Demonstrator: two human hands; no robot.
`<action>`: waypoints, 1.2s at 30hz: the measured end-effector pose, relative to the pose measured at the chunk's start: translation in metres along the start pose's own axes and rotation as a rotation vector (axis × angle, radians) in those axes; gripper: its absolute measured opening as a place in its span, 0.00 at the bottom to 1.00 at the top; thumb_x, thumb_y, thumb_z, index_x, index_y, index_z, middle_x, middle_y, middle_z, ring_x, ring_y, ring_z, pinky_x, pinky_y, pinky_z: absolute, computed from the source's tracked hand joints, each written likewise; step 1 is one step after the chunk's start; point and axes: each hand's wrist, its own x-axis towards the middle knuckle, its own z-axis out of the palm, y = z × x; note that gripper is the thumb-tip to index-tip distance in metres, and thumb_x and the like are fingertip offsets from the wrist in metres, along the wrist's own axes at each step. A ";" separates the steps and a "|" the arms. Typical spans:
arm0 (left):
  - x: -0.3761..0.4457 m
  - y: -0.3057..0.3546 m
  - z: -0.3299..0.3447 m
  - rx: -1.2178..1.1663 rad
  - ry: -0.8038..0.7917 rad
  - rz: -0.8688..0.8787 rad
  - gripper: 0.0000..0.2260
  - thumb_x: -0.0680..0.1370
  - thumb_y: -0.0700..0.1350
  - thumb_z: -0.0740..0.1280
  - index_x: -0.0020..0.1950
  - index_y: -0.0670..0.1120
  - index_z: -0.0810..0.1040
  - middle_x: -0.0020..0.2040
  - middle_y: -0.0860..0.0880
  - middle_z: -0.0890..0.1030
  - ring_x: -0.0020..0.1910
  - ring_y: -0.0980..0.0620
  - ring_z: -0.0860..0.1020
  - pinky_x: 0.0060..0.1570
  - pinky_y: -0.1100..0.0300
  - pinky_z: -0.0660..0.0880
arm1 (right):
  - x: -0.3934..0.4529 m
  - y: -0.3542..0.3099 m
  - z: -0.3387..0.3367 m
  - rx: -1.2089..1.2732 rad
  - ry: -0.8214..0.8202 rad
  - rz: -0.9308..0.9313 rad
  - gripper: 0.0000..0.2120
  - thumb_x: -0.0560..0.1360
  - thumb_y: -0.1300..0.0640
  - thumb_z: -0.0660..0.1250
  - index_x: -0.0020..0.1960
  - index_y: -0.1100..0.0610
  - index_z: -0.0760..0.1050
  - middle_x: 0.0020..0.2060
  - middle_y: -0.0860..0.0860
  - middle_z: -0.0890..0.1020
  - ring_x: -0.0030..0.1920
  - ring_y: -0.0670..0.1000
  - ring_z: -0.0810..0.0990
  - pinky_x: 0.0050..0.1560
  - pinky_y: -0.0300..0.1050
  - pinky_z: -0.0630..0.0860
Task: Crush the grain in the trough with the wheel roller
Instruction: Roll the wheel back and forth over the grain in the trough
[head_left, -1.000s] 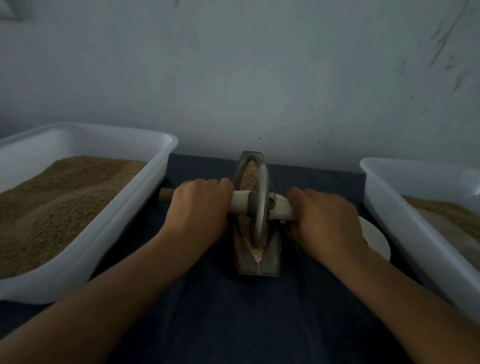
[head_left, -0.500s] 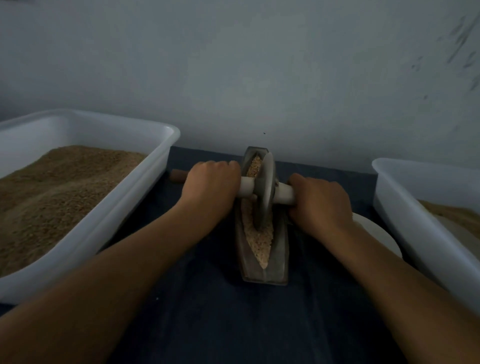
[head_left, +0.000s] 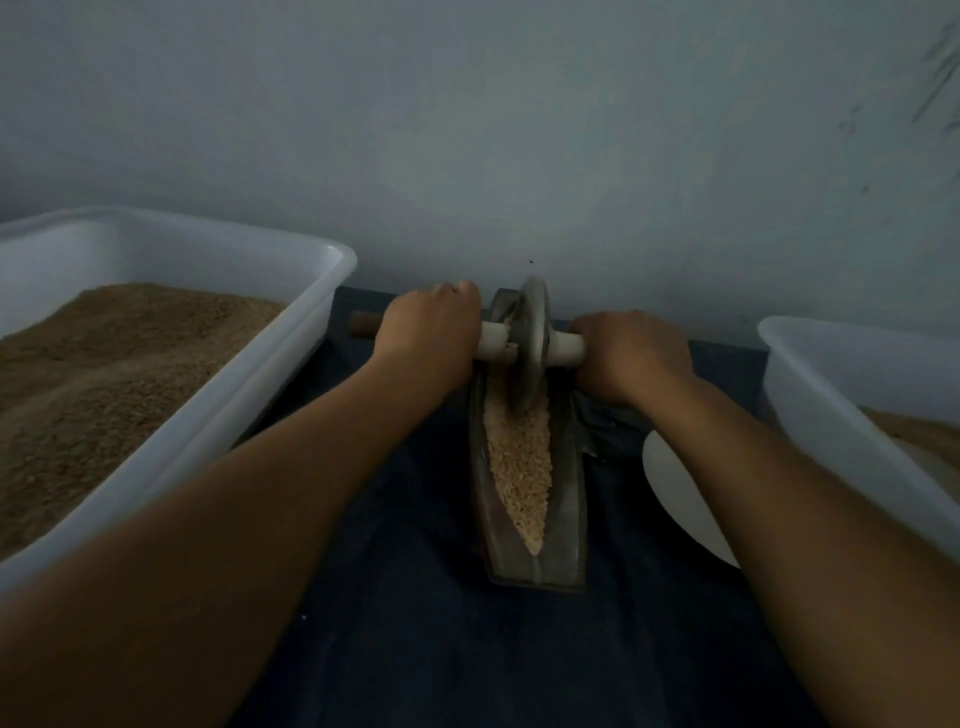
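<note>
1. Head view: a grey metal wheel roller (head_left: 531, 347) on a pale cylindrical axle handle (head_left: 566, 349) is seen at the far end of a narrow, dark, boat-shaped metal trough (head_left: 569, 499). The trough is laid lengthwise on a dark blue cloth (head_left: 441, 649).
2. The left hand (head_left: 428, 340) is wrapped around the axle left of the wheel; the right hand (head_left: 631, 353) is wrapped around it on the right. Both sets of fingers are curled tight on the handle.
3. Pale tan grain (head_left: 519, 462) is spread along the trough groove, from under the wheel to the near tip.
4. Flanking items: a white plastic tub (head_left: 291, 364) heaped with brown grain on the left, a second white tub (head_left: 810, 384) on the right, and a white plate (head_left: 675, 488) partly hidden under the right forearm.
5. Risk: the wheel is near the far lip, so overrun could be caused by a longer push, and grain thrown out. An uneven push could tilt the wheel and tip the trough.
6. No brands, labels or writing can be read.
</note>
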 end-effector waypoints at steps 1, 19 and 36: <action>-0.001 0.002 -0.001 0.038 -0.006 0.003 0.15 0.75 0.44 0.70 0.58 0.44 0.71 0.52 0.43 0.79 0.48 0.44 0.79 0.39 0.53 0.70 | -0.002 0.001 0.001 0.000 -0.003 -0.009 0.12 0.70 0.43 0.69 0.52 0.43 0.77 0.48 0.49 0.82 0.45 0.53 0.80 0.31 0.41 0.62; -0.091 0.017 -0.029 0.145 0.096 0.030 0.18 0.73 0.48 0.72 0.46 0.49 0.61 0.38 0.50 0.75 0.29 0.54 0.60 0.31 0.58 0.57 | -0.128 -0.023 -0.033 0.028 0.345 -0.079 0.14 0.61 0.58 0.80 0.37 0.56 0.74 0.29 0.52 0.78 0.27 0.54 0.75 0.31 0.40 0.58; -0.044 0.005 -0.009 0.077 -0.056 -0.004 0.11 0.76 0.46 0.69 0.54 0.47 0.70 0.43 0.48 0.75 0.38 0.49 0.71 0.36 0.55 0.69 | -0.056 -0.016 -0.012 -0.020 0.204 -0.058 0.10 0.69 0.49 0.70 0.47 0.49 0.72 0.39 0.48 0.80 0.41 0.54 0.79 0.36 0.46 0.58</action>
